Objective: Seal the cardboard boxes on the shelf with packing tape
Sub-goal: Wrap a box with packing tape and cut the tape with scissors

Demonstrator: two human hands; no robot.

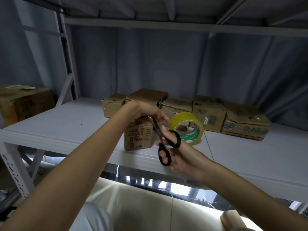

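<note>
A small printed cardboard box stands near the front edge of the white shelf. My left hand rests on top of this box, fingers reaching right. My right hand grips black-handled scissors, thumb and fingers through the loops, the blades pointing up toward my left hand beside the box. A yellow roll of packing tape stands on edge just behind the scissors. Whether a tape strip runs between box and roll cannot be made out.
Several worn cardboard boxes line the back of the shelf. A larger box sits on the neighbouring shelf at the left, past a grey upright. Another shelf deck hangs overhead.
</note>
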